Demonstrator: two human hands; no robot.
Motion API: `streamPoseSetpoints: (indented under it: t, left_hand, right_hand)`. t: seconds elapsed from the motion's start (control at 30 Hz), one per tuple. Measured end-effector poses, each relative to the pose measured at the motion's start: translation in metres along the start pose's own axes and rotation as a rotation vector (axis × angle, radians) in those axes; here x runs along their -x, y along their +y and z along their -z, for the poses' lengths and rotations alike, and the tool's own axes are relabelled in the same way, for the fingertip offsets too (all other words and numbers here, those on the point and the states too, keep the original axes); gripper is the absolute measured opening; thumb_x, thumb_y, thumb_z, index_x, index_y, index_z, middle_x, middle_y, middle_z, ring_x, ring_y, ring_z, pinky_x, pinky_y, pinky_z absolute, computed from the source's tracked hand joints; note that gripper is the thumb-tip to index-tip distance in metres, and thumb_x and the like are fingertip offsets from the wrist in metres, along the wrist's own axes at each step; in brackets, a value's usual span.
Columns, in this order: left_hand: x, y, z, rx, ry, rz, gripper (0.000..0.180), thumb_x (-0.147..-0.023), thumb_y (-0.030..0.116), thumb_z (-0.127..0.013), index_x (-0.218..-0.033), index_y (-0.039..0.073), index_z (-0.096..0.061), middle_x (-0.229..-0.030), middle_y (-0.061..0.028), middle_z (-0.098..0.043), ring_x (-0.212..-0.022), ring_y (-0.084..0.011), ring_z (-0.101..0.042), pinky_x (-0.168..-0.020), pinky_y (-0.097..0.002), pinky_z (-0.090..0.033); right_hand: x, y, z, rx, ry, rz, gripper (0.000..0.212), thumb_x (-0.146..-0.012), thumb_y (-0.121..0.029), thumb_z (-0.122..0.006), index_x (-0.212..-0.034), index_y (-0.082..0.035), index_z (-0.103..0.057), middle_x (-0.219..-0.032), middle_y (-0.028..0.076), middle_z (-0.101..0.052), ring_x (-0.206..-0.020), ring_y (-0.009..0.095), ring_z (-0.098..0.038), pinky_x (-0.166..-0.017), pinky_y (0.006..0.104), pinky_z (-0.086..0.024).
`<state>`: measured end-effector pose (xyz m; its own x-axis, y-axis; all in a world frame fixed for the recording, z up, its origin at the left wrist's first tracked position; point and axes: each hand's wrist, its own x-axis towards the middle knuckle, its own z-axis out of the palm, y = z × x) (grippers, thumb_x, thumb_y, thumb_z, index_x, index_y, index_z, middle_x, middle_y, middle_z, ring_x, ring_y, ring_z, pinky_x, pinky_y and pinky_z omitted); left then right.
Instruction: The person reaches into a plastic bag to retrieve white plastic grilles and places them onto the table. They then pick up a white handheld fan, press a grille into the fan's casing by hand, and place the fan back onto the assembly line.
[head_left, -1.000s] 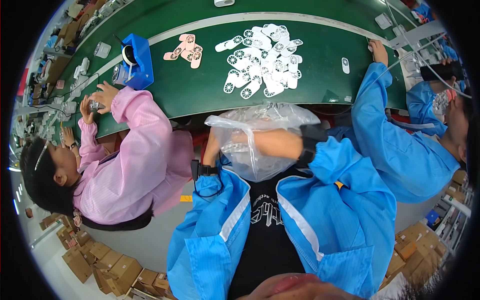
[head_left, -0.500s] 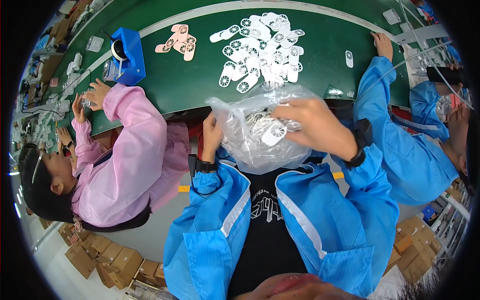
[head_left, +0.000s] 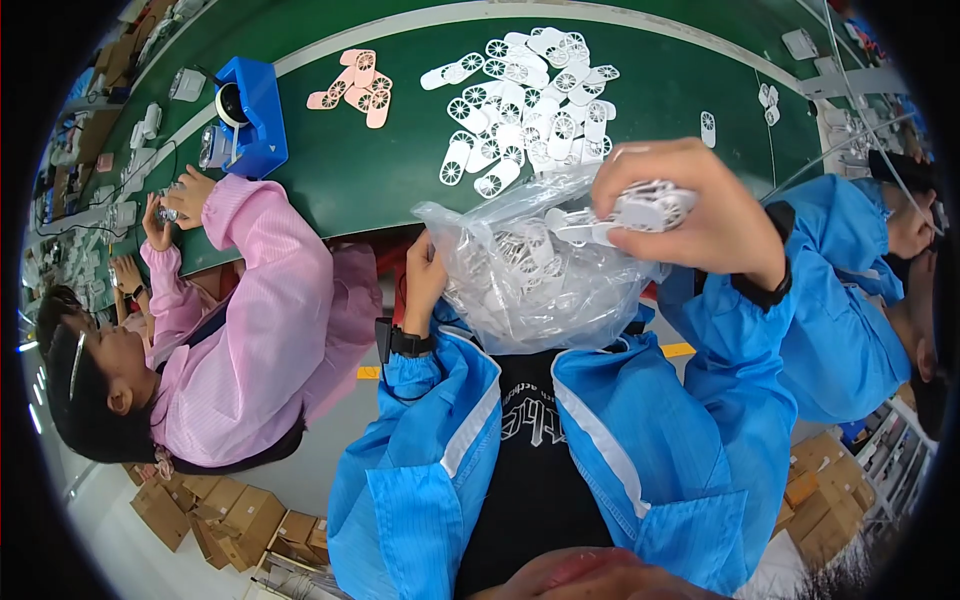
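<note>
A clear plastic bag bulges in front of my chest, with several white plastic parts inside, each bearing a spoked round grille. My left hand is closed on the bag's left edge. Just above the bag's right side, my right hand grips a clump of the same white plastic parts, fingers wrapped round them. Beyond the bag, a heap of these white parts is spread over the green table.
Pale pink parts of the same shape lie left of the heap. Further left stands a blue tape dispenser. A single white part lies to the right. A co-worker in pink sits at my left, another in blue at my right.
My right hand has come up out of the bag and moved right, carrying white parts. The co-worker on the right has drawn a hand back from the table. My left hand keeps its hold.
</note>
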<state>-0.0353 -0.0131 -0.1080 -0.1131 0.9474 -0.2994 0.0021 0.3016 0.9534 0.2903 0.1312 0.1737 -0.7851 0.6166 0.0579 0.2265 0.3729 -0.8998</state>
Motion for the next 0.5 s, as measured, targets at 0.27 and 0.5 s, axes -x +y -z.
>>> streamPoseSetpoints:
  t: [0.27, 0.5]
  left_hand:
    - [-0.004, -0.001, -0.006, -0.082, -0.009, 0.009, 0.023, -0.104, 0.015, -0.063, -0.115, -0.004, -0.07, -0.102, -0.0046, -0.075, -0.093, -0.0105, -0.063, -0.084, -0.0275, -0.05]
    - [0.006, -0.001, -0.002, -0.072, 0.026, -0.005, 0.023, -0.103, 0.015, -0.065, -0.116, -0.004, -0.07, -0.103, -0.0051, -0.075, -0.092, -0.0109, -0.063, -0.084, -0.0281, -0.051]
  right_hand:
    - [-0.083, 0.092, 0.054, -0.532, 0.041, 0.692, 0.03, -0.081, 0.007, -0.082, -0.107, -0.003, -0.071, -0.109, 0.004, -0.07, -0.098, 0.01, -0.064, -0.082, 0.0244, -0.052]
    - [-0.099, 0.15, 0.027, 0.141, 0.243, -0.129, 0.035, -0.08, -0.014, -0.086, -0.113, -0.01, -0.074, -0.117, 0.007, -0.073, -0.108, 0.021, -0.069, -0.094, 0.0323, -0.054]
